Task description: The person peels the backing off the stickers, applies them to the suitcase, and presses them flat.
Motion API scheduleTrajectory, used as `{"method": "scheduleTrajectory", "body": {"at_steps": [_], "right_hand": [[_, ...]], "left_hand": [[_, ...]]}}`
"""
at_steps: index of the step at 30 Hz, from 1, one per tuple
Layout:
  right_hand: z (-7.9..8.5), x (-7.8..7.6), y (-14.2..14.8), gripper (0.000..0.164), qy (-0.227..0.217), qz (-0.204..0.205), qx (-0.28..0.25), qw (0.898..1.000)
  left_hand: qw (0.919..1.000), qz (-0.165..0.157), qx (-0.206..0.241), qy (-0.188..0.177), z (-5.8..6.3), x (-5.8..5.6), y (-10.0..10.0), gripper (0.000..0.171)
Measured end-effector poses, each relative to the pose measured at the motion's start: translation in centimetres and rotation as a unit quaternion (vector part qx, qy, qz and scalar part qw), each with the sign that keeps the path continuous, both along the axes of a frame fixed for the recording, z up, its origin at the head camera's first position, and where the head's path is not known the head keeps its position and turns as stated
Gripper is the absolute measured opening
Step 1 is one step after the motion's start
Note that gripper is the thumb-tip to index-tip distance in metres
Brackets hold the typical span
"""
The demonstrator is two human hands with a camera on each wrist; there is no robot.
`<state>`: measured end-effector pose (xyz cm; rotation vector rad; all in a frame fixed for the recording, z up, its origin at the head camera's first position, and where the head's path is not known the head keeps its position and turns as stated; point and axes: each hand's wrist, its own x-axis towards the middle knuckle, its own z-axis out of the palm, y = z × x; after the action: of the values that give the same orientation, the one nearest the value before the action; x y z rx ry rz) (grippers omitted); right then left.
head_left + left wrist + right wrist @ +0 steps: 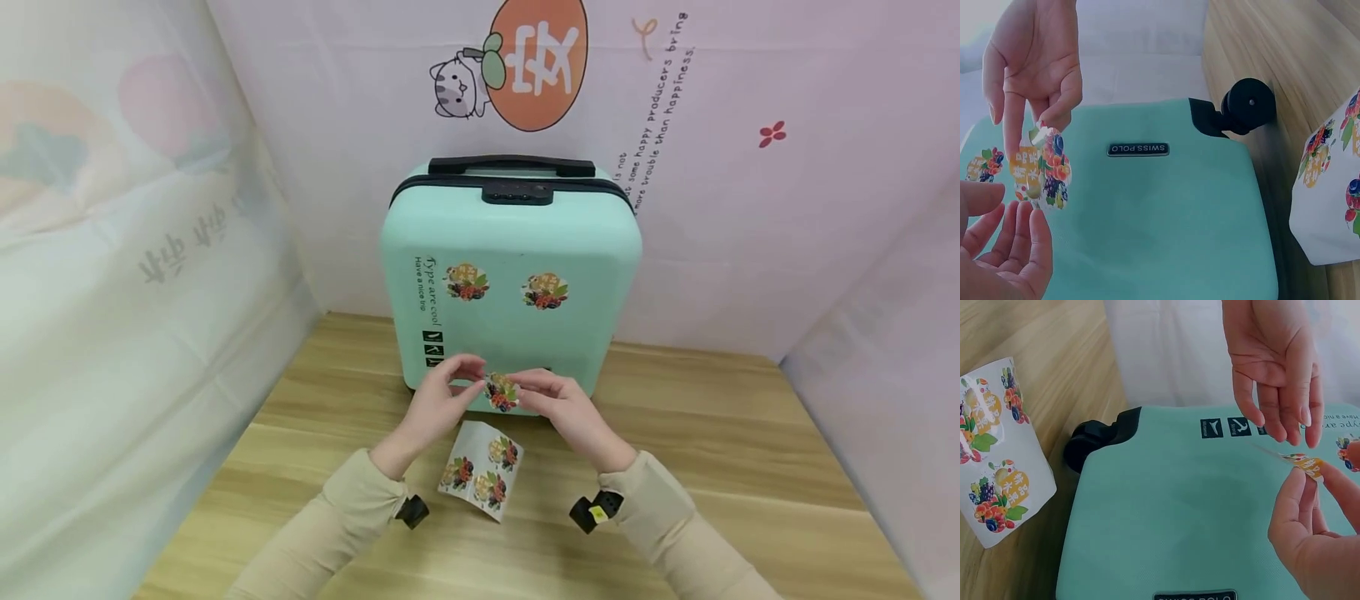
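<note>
A round fruit-print sticker (501,393) is held up in front of the lower part of a mint-green suitcase (502,233). My right hand (562,408) pinches its right edge between thumb and fingers; the right wrist view shows the sticker (1305,464) nearly edge-on, slightly bent. At the opposite edge is my left hand (438,404), with thumb and fingers apart. Whether its fingertips touch the sticker is unclear. Two matching stickers, a left one (467,282) and a right one (545,291), are on the upper suitcase front.
Below the hands, a creased white sticker sheet (480,471) with several fruit stickers lies on the wooden table (720,467). The suitcase stands upright against a printed cloth backdrop (360,125). One black wheel (1250,103) shows at its bottom corner.
</note>
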<state>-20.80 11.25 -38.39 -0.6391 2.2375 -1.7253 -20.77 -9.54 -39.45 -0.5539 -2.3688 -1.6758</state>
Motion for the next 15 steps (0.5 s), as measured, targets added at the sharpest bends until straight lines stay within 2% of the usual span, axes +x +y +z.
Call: {"method": "scheduleTrajectory", "body": {"at_steps": [7, 12, 15], "right_hand": [[0.17, -0.33, -0.21, 0.043, -0.019, 0.011, -0.009, 1.0], [0.38, -0.49, -0.34, 0.044, -0.03, -0.009, -0.01, 0.999], [0.55, -0.65, -0.49, 0.046, -0.033, -0.023, -0.035, 0.999]], "left_hand": [[0.9999, 0.009, -0.002, 0.013, 0.07, -0.49, 0.29, 0.026], [0.9998, 0.018, 0.003, 0.0, -0.05, -0.82, 0.23, 0.013], [0.9997, 0.021, 0.009, -0.007, -0.04, -1.02, 0.13, 0.01]]}}
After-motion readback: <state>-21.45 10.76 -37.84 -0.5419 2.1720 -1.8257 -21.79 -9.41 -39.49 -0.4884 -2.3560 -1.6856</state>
